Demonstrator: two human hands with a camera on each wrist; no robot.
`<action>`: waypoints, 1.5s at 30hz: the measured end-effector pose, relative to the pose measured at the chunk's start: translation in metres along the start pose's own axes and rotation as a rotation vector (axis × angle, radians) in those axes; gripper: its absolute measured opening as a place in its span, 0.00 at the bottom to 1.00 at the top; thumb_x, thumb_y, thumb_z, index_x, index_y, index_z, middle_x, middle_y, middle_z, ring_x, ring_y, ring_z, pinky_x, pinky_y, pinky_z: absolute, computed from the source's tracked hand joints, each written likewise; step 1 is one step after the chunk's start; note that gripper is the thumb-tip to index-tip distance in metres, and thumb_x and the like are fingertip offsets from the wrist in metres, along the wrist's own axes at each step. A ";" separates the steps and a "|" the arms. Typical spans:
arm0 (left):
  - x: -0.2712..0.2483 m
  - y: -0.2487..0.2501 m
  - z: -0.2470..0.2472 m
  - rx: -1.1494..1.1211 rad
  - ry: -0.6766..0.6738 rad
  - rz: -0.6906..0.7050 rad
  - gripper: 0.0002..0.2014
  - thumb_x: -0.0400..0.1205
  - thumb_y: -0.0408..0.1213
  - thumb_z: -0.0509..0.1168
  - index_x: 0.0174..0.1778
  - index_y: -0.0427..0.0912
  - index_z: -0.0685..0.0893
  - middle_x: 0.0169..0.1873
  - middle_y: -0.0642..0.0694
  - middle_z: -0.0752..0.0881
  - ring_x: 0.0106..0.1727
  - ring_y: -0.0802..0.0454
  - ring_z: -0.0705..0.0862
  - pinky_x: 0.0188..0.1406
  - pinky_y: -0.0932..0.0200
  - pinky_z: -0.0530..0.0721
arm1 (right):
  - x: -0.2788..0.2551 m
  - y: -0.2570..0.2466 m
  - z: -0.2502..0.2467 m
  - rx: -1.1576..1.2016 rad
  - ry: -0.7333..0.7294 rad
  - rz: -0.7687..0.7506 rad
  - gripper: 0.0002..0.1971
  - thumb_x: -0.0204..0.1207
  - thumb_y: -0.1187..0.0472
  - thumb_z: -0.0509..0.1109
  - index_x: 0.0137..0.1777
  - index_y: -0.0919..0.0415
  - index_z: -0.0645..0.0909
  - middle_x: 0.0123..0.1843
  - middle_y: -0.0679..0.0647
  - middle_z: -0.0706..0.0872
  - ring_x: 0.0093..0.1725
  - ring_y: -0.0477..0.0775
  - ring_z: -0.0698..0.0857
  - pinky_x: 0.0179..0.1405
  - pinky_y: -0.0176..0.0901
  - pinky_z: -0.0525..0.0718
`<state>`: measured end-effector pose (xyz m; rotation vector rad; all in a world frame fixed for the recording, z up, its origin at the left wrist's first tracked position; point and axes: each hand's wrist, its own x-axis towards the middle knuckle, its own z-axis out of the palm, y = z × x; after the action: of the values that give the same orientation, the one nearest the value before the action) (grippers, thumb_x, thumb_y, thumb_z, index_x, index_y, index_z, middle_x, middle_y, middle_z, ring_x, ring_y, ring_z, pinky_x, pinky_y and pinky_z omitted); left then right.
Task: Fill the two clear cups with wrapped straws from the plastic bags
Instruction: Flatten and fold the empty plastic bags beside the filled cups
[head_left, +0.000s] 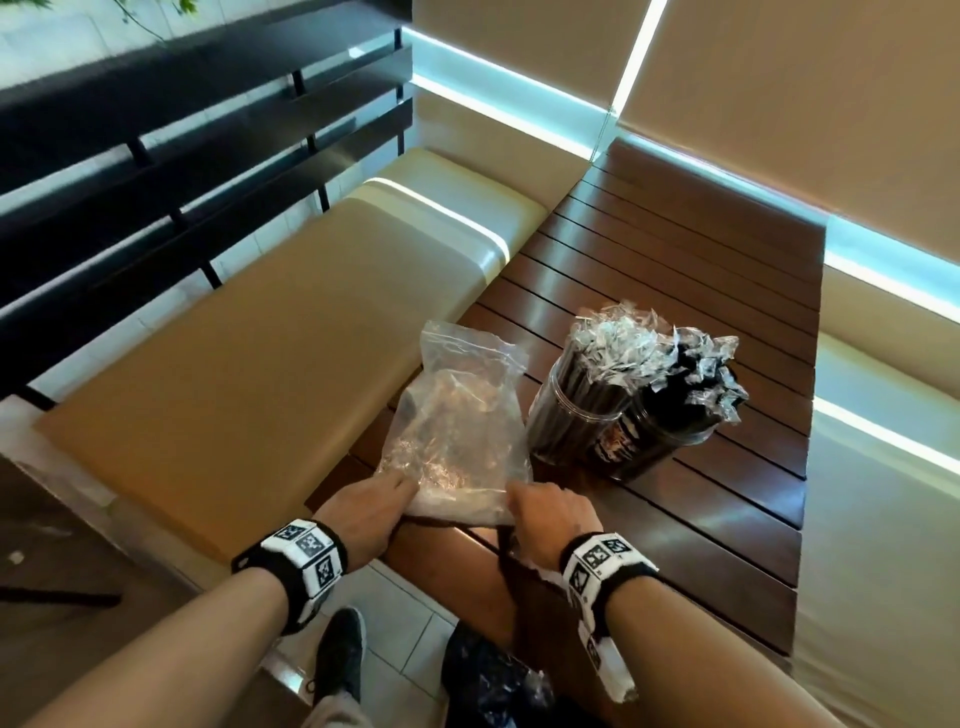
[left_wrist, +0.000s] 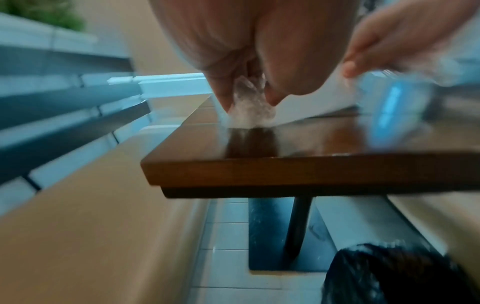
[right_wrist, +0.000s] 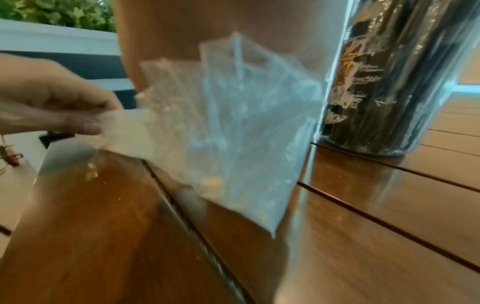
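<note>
A clear plastic bag stands tilted on the brown slatted table; it looks nearly empty. My left hand pinches its near left corner, with crumpled plastic between the fingers. My right hand grips the near right corner. The wrist views show the same bag stretched between both hands. Just right of the bag stand two clear cups, side by side and packed with black wrapped straws. A thin dark strip hangs below my right hand; I cannot tell what it is.
A tan cushioned bench runs along the table's left side, with a black railing behind it. Another pale bench lies to the right. On the tiled floor under the table's near edge sits a black bag.
</note>
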<state>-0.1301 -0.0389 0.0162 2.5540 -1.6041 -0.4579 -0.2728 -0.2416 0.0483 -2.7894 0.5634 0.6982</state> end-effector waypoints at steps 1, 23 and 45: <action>-0.001 -0.002 0.002 -0.054 0.001 -0.065 0.20 0.75 0.28 0.65 0.61 0.49 0.78 0.53 0.50 0.82 0.50 0.49 0.84 0.48 0.59 0.80 | 0.001 0.000 -0.001 -0.003 -0.035 0.023 0.16 0.74 0.53 0.70 0.60 0.50 0.75 0.59 0.57 0.86 0.59 0.66 0.86 0.55 0.56 0.83; 0.015 -0.005 0.001 0.348 0.160 0.228 0.12 0.67 0.45 0.75 0.44 0.50 0.86 0.45 0.47 0.83 0.43 0.46 0.83 0.45 0.49 0.84 | -0.012 -0.020 0.029 0.003 0.108 -0.053 0.14 0.77 0.56 0.65 0.61 0.52 0.79 0.64 0.51 0.75 0.52 0.64 0.86 0.43 0.52 0.82; 0.025 -0.003 0.000 0.152 0.068 -0.205 0.14 0.78 0.43 0.70 0.57 0.49 0.77 0.49 0.47 0.76 0.44 0.48 0.80 0.39 0.53 0.77 | -0.016 -0.015 0.025 -0.220 0.082 -0.212 0.18 0.83 0.44 0.58 0.66 0.53 0.73 0.62 0.52 0.78 0.49 0.63 0.86 0.40 0.51 0.80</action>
<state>-0.1178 -0.0600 0.0102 2.8292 -1.4121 -0.2707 -0.2902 -0.2159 0.0367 -3.0331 0.2085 0.6367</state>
